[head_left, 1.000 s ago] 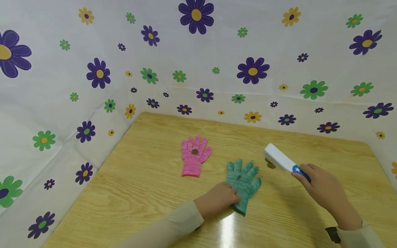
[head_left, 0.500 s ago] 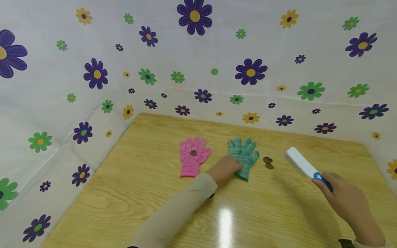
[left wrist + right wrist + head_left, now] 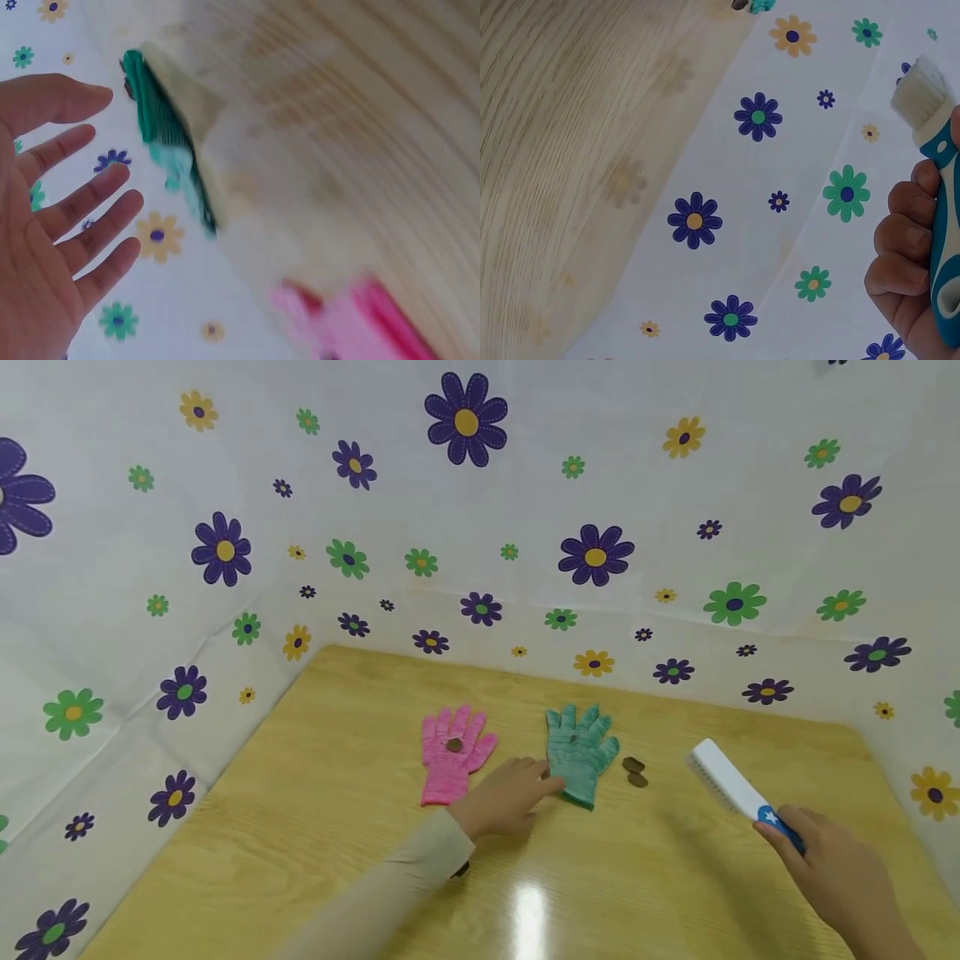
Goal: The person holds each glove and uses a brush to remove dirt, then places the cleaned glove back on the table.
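A teal knit glove (image 3: 583,768) lies flat on the table, fingers pointing to the back, with a small dark spot on it. My left hand (image 3: 504,799) is just left of its cuff; the left wrist view shows that hand (image 3: 49,195) with fingers spread and nothing between them. Left of the teal glove lies a pink glove (image 3: 442,772), bearing a brown patch (image 3: 454,745). My right hand (image 3: 847,872) grips the blue handle of a white-headed brush (image 3: 731,781) above the table's right side. In the right wrist view, pale bristles (image 3: 919,97) show beyond the curled fingers.
Two small brown flat pieces (image 3: 636,772) lie right of the teal glove. The wooden table (image 3: 322,777) meets a white flowered cloth (image 3: 420,493) at the back and along the left side.
My left hand moved the teal glove toward the back, level with the pink one, then let go and drew back left. The brush moved right, away from the brown pieces.
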Motion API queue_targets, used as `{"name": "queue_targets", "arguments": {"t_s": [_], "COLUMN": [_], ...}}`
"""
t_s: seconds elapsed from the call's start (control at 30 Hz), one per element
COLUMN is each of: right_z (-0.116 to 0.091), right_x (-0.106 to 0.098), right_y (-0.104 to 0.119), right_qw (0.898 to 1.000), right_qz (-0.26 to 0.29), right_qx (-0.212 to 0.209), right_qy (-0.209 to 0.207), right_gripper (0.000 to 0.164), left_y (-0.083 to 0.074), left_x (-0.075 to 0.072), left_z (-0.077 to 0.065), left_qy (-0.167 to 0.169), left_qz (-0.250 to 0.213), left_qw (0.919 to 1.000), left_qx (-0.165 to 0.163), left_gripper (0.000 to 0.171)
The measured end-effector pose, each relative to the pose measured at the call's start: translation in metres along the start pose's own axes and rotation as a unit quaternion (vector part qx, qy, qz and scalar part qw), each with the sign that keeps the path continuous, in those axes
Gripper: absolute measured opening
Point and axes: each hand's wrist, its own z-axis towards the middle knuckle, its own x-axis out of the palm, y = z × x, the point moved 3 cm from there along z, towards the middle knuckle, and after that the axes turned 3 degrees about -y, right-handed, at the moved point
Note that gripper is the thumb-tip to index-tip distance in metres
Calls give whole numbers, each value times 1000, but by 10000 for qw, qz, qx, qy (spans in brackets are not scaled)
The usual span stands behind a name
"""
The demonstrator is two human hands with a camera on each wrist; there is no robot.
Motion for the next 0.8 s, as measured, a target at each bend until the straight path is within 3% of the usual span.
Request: {"name": "queue_targets", "arguments": {"t_s": [0.13,0.27,0.4,0.6,0.8], "right_z": [-6,-9,-8,1,5], "right_x": [-1,-1,3,13,13], "right_y": [4,13,27,51,52], "right_qw": [10000,9993,9953,9890,9864], "right_qz": [30,50,29,238,267], "right_qx": [-7,-330,-820,-1364,-1532], "right_qy": [64,-168,-517,-523,-535], "right_gripper": [34,32,24,22,19], "left_y": [16,43,67,82,66], "left_x": [-9,-7,-2,-1,9], "left_z": [-36,-69,-90,-98,-82], "left_qy": [21,-85,-8,120,58], "left_qz": [-90,363,734,545,387], "left_qw": [9996,9980,9949,9956,9974], "left_qx": [-270,-517,-698,-750,-613], "left_gripper": [47,38,33,28,19]}}
